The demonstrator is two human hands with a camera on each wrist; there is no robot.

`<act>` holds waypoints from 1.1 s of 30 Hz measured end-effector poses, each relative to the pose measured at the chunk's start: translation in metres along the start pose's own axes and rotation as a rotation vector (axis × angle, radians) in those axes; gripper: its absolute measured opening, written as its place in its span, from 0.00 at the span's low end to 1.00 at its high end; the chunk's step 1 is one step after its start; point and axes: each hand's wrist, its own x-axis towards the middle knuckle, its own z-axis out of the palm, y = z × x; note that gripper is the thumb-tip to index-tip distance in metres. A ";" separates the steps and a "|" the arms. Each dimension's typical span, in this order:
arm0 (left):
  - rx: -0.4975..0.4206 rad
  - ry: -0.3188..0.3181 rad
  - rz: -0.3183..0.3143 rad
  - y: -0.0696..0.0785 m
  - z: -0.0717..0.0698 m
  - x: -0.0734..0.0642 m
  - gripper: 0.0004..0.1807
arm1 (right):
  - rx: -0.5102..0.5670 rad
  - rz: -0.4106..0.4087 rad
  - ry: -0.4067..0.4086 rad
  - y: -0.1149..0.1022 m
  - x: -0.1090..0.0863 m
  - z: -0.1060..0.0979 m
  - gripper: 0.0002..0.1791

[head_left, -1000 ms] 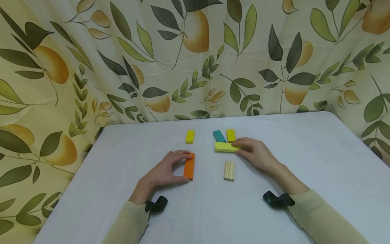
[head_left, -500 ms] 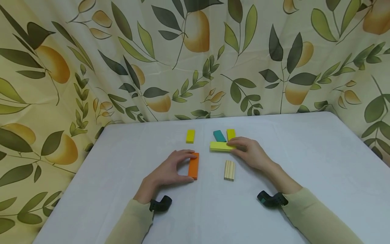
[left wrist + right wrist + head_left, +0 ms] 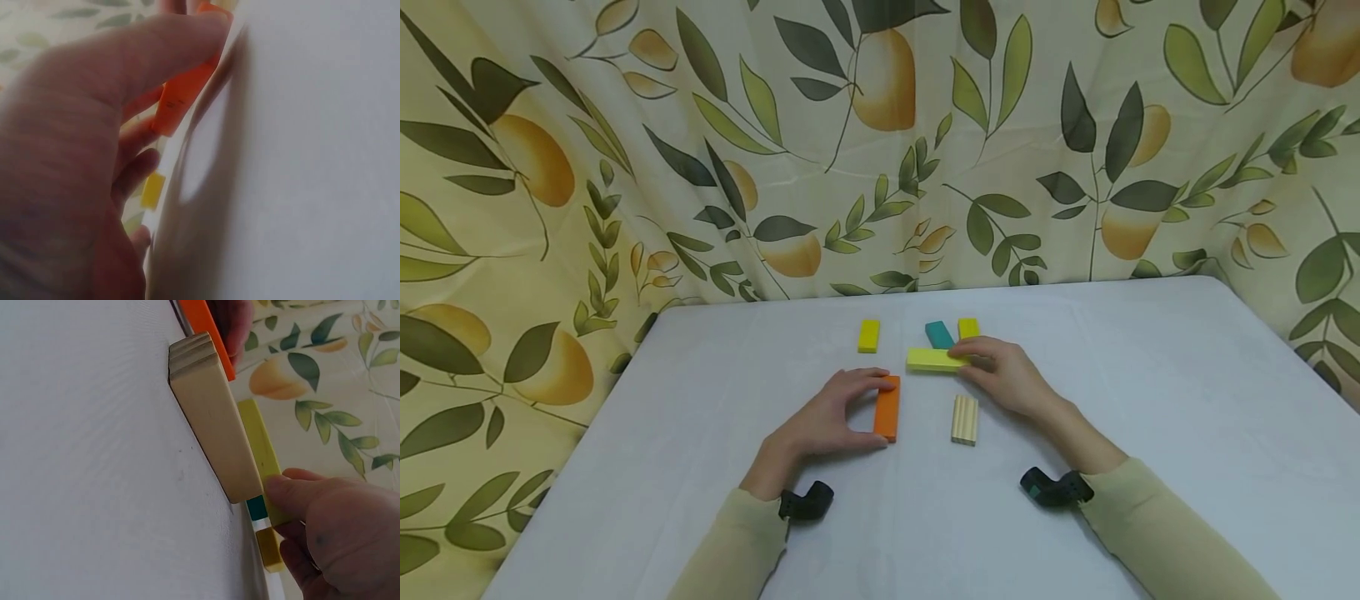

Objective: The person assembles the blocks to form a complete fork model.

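My left hand (image 3: 830, 415) pinches an orange block (image 3: 887, 410) by its two ends, thumb at the near end and fingertips at the far end. In the left wrist view the orange block (image 3: 190, 87) sits between thumb and fingers, with small dark marks on its side. My right hand (image 3: 1011, 375) grips the right end of a long yellow-green block (image 3: 928, 360), which lies crosswise. Seen from the right wrist, the thumb presses on the face of that yellow-green block (image 3: 257, 434). Between the hands and nearer to me lies a plain striped wooden block (image 3: 965, 420).
Behind the yellow-green block lie a slanted teal block (image 3: 939, 335) and a small yellow block (image 3: 968, 327). Another small yellow block (image 3: 868, 336) is farther left. A white cloth covers the table (image 3: 925, 517), and a leaf-and-fruit patterned curtain (image 3: 880, 208) hangs behind it.
The orange block has slid right in my left hand, and the yellow-green block has slid left in my right hand, so the two are closer. The other blocks have stayed put.
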 end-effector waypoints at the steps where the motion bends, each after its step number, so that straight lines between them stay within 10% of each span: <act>1: 0.001 -0.002 -0.001 0.000 0.000 0.000 0.38 | 0.001 0.000 -0.003 -0.001 0.001 0.001 0.17; 33: 0.058 0.006 0.086 0.015 0.013 0.015 0.39 | 0.015 -0.067 -0.040 -0.011 0.017 0.018 0.15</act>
